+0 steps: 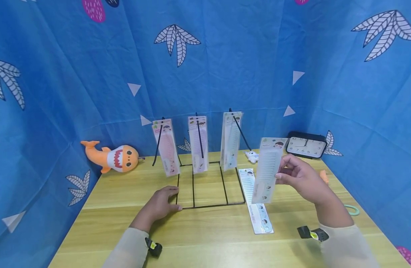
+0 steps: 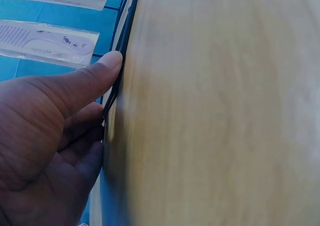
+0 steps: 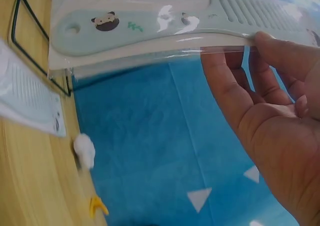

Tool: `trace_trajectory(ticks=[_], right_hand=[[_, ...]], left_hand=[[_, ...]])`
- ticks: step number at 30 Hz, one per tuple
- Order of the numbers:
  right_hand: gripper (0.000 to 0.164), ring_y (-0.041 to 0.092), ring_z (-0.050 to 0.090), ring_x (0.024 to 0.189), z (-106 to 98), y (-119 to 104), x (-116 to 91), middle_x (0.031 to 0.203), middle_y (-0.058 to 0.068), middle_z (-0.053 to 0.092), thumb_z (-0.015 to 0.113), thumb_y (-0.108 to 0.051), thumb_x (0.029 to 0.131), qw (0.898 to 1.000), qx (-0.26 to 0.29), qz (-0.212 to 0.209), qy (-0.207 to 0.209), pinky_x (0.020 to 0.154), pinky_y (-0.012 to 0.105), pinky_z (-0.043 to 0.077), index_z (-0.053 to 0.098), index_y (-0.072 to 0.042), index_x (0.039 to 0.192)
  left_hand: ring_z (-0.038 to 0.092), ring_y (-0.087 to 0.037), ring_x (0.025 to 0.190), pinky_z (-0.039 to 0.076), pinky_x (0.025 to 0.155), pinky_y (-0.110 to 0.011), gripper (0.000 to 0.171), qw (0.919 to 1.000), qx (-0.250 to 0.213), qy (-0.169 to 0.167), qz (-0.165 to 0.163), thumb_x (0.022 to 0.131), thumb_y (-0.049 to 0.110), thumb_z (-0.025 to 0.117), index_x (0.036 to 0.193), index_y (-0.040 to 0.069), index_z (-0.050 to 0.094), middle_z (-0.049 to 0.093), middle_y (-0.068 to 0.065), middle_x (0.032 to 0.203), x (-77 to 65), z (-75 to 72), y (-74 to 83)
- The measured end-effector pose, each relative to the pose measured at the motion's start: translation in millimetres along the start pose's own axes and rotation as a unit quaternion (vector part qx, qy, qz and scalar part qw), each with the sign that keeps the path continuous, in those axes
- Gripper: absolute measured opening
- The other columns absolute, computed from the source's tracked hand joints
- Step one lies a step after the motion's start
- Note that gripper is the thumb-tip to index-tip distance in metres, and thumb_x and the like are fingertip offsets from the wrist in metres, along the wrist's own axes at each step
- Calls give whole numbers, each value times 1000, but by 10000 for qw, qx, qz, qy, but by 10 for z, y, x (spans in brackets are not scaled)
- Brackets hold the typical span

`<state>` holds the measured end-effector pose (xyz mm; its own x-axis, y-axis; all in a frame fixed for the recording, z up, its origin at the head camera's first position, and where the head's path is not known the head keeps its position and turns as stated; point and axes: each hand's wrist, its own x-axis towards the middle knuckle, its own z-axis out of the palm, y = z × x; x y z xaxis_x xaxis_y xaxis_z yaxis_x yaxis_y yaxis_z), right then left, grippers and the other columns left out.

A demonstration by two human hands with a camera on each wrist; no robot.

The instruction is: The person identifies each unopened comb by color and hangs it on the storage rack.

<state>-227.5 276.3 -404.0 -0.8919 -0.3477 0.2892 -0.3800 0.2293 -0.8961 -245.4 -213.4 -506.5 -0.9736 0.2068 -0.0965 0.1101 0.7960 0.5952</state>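
Note:
My right hand (image 1: pixel 298 178) pinches a packaged pale green plastic comb (image 1: pixel 267 167) by its edge, upright above the table. In the right wrist view, thumb and fingers hold the clear wrapper of this comb (image 3: pixel 165 33). My left hand (image 1: pixel 160 206) holds the front left corner of a black wire rack (image 1: pixel 210 205), and in the left wrist view its thumb rests on the wire. Packaged combs hang from three hooks: pink (image 1: pixel 167 149) left, purple (image 1: pixel 199 145) middle, green (image 1: pixel 230 145) right. Another packaged comb (image 1: pixel 260 219) lies on the table, partly behind the held one.
An orange shark plush (image 1: pixel 111 157) sits at the back left of the wooden table (image 1: pixel 205 238). Behind the right hand stand a black clock (image 1: pixel 305 145) and a small white toy (image 1: pixel 252 156). A green ring (image 1: pixel 352 210) lies at right. Blue cloth (image 1: pixel 212 74) surrounds the table.

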Motion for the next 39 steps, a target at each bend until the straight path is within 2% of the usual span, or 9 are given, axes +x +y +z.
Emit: trace_trajectory(ticks=[8,13,16,22,31,39], right_hand=[[15,15,75,108,243,-65,37,124,6,67,63,6,106,9988,122,-146,-454,89,34,69,54,1,117],[12,18,74,106,369,-44,86,120,20,63,61,6,106,9985,156,15,-530,89,35,69,53,4,114],[12,18,74,107,408,-37,102,119,24,62,60,6,106,9984,174,131,-529,89,35,69,52,6,114],[13,20,73,107,450,-39,138,121,24,62,62,4,106,9985,147,199,-478,90,36,69,53,3,116],[17,16,74,110,474,-9,206,125,25,63,64,5,105,9985,194,455,-248,90,35,69,54,3,119],[19,18,74,106,483,28,232,120,24,63,65,1,106,9978,138,643,-97,90,39,70,53,3,120]], left_hand=[[44,-41,157,37,131,-60,65,10000,-20,4,43,95,21,88,152,3,63,55,-11,164,7,12,-21],[44,-42,157,38,130,-60,65,10000,0,3,47,95,21,88,152,2,63,55,-11,164,9,6,-33],[44,-42,157,37,130,-61,65,10000,-9,-20,33,94,22,88,152,3,63,55,-11,165,11,3,-36],[44,-42,157,37,130,-61,66,10000,-26,-18,18,94,23,88,152,3,63,54,-11,165,14,-4,-43],[44,-42,157,37,131,-61,65,10000,-63,-21,59,95,22,88,152,3,63,54,-11,165,14,-1,-36],[45,-41,157,37,130,-60,65,9999,-8,-38,94,95,22,88,152,2,63,55,-11,164,21,-5,-34]])
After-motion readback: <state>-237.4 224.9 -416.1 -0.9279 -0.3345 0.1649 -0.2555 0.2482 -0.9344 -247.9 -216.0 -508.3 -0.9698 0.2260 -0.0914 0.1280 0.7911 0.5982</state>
